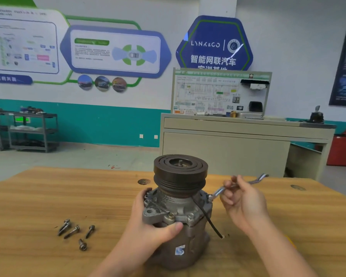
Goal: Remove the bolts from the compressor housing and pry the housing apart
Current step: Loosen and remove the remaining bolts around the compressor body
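A grey metal compressor (180,212) stands upright on the wooden table (48,196), its dark grooved pulley (180,170) on top. My left hand (148,222) grips the housing from the left, thumb across its front. My right hand (242,202) holds a silver offset wrench (246,183), whose lower end sits on a bolt at the housing's right flange (210,196). Two bolt heads (170,216) show on the front flange. A black cable (208,220) hangs down the right side. Several removed bolts (76,231) lie loose on the table to the left.
A beige workbench (238,140) with a wiring display board (220,92) stands behind the table. Grey shelf carts (32,130) line the teal wall at the left. A red cabinet (342,150) is at the far right.
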{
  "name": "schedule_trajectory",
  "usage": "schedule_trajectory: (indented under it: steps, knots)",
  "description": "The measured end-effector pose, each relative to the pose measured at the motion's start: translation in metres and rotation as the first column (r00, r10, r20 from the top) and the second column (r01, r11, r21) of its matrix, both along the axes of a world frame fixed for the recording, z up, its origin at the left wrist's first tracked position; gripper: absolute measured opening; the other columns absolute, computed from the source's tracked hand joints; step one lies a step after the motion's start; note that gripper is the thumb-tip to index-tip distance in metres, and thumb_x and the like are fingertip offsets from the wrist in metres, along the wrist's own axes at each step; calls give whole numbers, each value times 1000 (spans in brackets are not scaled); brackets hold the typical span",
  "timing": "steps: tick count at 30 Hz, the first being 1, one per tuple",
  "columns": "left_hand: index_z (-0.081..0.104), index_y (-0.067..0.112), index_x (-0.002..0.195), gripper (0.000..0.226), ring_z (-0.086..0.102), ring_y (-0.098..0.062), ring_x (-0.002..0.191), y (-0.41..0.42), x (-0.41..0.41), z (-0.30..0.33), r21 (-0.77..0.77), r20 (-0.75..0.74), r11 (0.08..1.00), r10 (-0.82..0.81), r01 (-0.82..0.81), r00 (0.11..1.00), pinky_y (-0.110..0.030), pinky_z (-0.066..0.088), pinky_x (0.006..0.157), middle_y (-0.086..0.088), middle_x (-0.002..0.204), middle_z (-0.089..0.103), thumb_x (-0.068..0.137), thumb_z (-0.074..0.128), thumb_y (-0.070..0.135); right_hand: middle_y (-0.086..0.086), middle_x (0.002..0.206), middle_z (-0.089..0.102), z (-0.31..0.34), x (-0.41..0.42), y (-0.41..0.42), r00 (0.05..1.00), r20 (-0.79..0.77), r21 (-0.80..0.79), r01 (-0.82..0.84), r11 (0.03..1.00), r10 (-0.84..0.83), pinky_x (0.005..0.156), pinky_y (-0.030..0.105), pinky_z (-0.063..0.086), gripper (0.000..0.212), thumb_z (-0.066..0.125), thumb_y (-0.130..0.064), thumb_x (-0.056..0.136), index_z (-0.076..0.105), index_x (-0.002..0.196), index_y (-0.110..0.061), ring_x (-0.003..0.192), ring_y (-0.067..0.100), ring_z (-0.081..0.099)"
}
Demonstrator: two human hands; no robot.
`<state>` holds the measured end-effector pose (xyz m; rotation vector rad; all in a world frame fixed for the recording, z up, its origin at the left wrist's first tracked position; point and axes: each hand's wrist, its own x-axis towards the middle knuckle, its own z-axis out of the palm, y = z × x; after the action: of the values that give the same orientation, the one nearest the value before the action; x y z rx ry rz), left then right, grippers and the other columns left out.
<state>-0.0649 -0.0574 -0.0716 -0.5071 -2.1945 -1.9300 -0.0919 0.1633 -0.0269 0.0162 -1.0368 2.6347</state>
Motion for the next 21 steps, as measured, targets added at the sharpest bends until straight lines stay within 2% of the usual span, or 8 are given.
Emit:
schedule_trajectory:
  steps: [2, 4, 7, 12, 14, 16, 19, 21]
  knots:
    - [26, 41, 138, 117, 54, 13, 111, 0, 0, 0, 25, 4, 1000, -14, 14, 1000, -7, 43, 83, 19, 133, 52, 41, 91, 53, 10, 61, 60, -3, -1, 3, 993, 30, -134, -109, 985, 114, 37, 19, 42, 29, 34, -21, 105, 48, 85, -7, 42, 13, 52]
    - [30, 40, 134, 110, 58, 14, 105, 0, -1, -2, 54, 0, 998, -9, 9, 1000, -3, 45, 76, 16, 128, 57, 43, 93, 44, 13, 65, 64, -4, 1, 5, 996, -28, -216, -87, 972, 83, 45, 20, 50, 28, 35, -18, 105, 51, 86, -6, 49, 16, 61]
    - [31, 33, 135, 107, 55, 19, 101, 2, -2, -5, 43, -38, 998, 41, -39, 998, 2, 42, 74, 14, 125, 57, 47, 92, 37, 10, 66, 67, -3, 14, 4, 983, -151, -14, 105, 994, -106, 48, 22, 51, 23, 34, -18, 106, 48, 90, -10, 52, 15, 61]
    - [27, 40, 131, 107, 54, 17, 104, 5, 0, -7, 52, -37, 994, 95, -93, 995, -2, 44, 73, 18, 124, 54, 48, 95, 43, 7, 67, 68, -4, 27, -12, 894, -365, 295, 375, 879, -259, 47, 26, 50, 20, 30, -12, 106, 41, 89, -13, 50, 17, 60]
    - [27, 41, 129, 105, 52, 23, 99, 5, -1, -7, 44, -39, 994, 100, -98, 994, 3, 42, 69, 19, 123, 53, 48, 93, 46, 7, 73, 69, -8, 30, -15, 825, -475, 372, 504, 780, -306, 50, 26, 51, 20, 30, -12, 106, 42, 91, -18, 53, 16, 61]
    - [26, 42, 129, 107, 51, 24, 98, 5, -1, -6, 39, -35, 995, 94, -93, 995, 3, 42, 68, 18, 124, 52, 46, 93, 51, 5, 75, 67, -15, 33, -19, 697, -651, 415, 659, 627, -301, 53, 25, 51, 16, 33, -19, 105, 42, 94, -25, 57, 15, 62]
    - [24, 43, 131, 117, 51, 21, 102, 4, -2, -8, 14, -35, 994, 106, -106, 994, -1, 44, 70, 21, 125, 51, 35, 90, 59, 5, 80, 63, -24, 34, -23, 503, -855, 442, 834, 331, -125, 57, 27, 52, 16, 38, -33, 103, 49, 97, -23, 63, 10, 60]
    - [24, 43, 132, 115, 51, 20, 104, 3, -3, -8, 0, -43, 993, 115, -115, 992, -2, 44, 72, 22, 125, 51, 35, 85, 61, 10, 80, 60, -28, 32, -24, 430, -902, 414, 884, 218, -33, 60, 26, 50, 23, 37, -32, 104, 49, 99, -13, 68, 10, 57]
